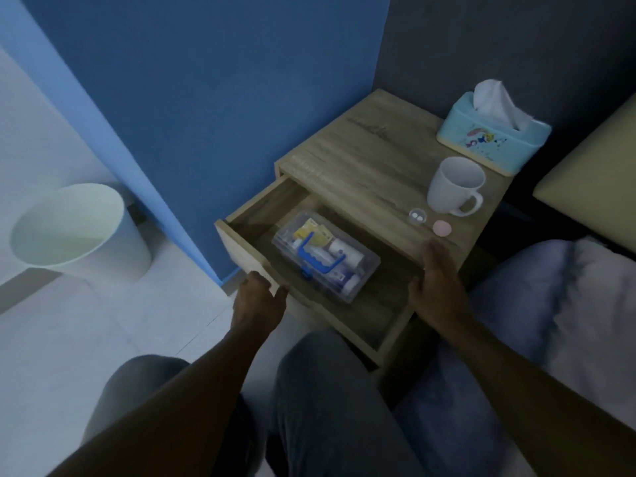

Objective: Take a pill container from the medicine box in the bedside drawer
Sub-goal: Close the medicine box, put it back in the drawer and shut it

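Observation:
The wooden bedside drawer [351, 325] stands pulled open. Inside lies a clear plastic medicine box [364, 270] with a blue handle, its lid down, holding white bottles and yellow packets. My left hand [260, 297] grips the drawer's front panel near its left corner. My right hand [437, 284] hovers flat over the drawer's right side, by the nightstand's front edge, fingers together and holding nothing. No single pill container can be told apart through the lid.
On the nightstand top [361, 160] stand a white mug [454, 185], a small clear dish with two white pills [417, 215], a pink round lid [442, 228] and a blue tissue box [492, 132]. A white bin [75, 232] sits on the floor at left. The bed [568, 304] is at right.

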A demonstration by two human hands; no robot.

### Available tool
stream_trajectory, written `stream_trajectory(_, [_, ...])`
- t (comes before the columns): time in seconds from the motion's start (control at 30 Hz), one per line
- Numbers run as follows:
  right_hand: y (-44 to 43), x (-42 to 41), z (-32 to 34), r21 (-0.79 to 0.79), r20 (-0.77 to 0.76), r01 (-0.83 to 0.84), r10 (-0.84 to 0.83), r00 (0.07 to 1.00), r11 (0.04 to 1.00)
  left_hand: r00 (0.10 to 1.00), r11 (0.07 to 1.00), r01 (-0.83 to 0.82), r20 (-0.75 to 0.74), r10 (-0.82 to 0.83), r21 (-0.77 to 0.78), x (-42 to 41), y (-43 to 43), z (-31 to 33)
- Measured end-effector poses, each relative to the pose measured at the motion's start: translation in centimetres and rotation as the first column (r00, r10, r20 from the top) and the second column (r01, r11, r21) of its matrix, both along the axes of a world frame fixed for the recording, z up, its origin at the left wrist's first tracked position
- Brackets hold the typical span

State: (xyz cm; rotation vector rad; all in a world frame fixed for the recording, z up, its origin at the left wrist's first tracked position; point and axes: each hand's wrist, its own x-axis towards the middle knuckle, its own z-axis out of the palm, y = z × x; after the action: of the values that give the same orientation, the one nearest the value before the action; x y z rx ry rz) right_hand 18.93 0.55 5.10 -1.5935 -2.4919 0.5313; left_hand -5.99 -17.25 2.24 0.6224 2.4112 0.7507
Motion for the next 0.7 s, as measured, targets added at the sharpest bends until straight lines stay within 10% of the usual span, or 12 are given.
stream_trajectory(0.7, [-0.2, -0.5, -1.4, 0.195, 0.230, -0.051, 0.005, 0.973, 0.980, 0.898, 0.917, -0.187, 0.440, 0.015, 0.351, 3.8, 3.5, -2.8])
